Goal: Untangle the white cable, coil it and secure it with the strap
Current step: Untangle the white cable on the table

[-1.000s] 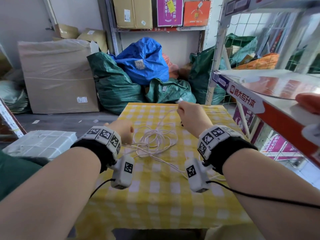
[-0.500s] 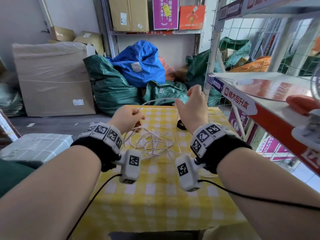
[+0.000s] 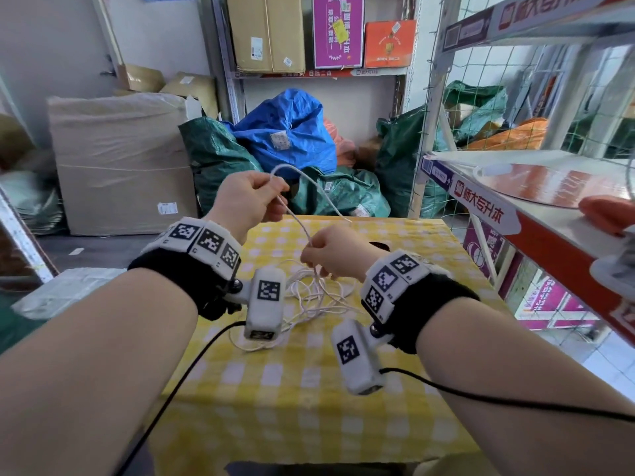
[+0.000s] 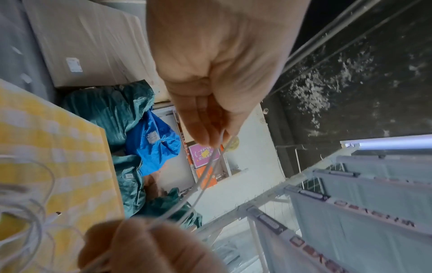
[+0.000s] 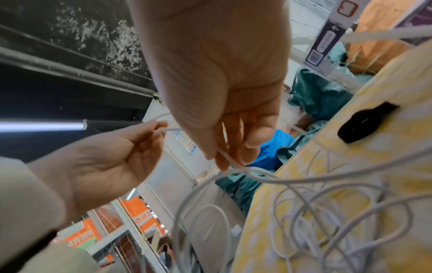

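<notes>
The white cable (image 3: 311,293) lies tangled at table (image 3: 309,407) centre; 1 strand rises toward 12 o'clock. The left hand (image 3: 249,197) pinches the strand at its raised loop. The right hand (image 3: 331,254) pinches it lower. A black strap (image 5: 364,124) lies at the table's 1 o'clock.

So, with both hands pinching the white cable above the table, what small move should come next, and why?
Probably the left hand draws its strand up while the right hand feeds it: most of the white cable lies tangled on the table.
</notes>
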Demonstrator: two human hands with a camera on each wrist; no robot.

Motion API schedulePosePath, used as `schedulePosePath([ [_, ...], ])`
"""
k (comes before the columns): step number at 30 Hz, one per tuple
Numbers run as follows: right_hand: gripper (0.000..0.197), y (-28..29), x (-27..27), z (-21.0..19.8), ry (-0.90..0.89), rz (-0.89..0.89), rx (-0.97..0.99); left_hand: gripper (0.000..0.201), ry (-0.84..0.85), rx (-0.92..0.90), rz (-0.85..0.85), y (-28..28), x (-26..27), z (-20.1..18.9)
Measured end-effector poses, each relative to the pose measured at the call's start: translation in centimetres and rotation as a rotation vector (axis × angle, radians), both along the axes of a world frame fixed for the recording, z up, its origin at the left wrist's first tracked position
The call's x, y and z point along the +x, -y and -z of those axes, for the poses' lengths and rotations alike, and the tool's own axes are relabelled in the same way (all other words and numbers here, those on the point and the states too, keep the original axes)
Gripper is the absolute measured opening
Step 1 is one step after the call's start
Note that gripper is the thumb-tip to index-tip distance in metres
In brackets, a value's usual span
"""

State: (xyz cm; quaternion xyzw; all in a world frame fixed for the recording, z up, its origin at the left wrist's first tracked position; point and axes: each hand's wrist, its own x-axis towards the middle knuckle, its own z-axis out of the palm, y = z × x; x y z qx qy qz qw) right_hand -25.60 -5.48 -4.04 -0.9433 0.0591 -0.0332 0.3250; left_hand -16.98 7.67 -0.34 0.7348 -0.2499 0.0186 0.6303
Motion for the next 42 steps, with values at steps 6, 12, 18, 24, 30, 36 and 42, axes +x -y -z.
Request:
schedulePosePath([
  [6, 0.019, 0.5, -0.4, -0.7, -0.014, 0.053, 0.14, 0.021, -0.14, -0.049, 0.054, -0.5, -0.1, 0.2],
  [12, 0.031, -0.5, -0.8, -0.5, -0.129, -0.036, 0.017, 0.022, -0.218, -0.218, 0.06, 0.2, -0.9, -0.5],
  [18, 0.03, -0.2, -0.3, 0.5, 0.01, 0.07, 0.059, 0.022, -0.35, -0.448, 0.146, 0.1, -1.5, -1.4],
  [24, 0.021, -1.0, -0.1, 0.0, 0.037, -0.014, 0.07, 0.02, -0.421, -0.489, 0.189, -0.3, -1.9, -1.2],
  [30, 0.017, -1.3, -0.3, -0.3, 0.058, -0.036, 0.091, 0.018, -0.457, -0.495, 0.214, -0.4, -2.1, -0.9],
  [36, 0.015, -1.8, -0.6, -1.2, 0.095, -0.029, 0.219, 0.021, -0.435, -0.364, 0.216, -0.7, -2.4, -0.7],
  [42, 0.019, -1.0, -0.9, -3.6, 0.304, 0.068, 0.566, 0.022, -0.387, 0.237, 0.399, -1.7, -2.9, 0.6],
])
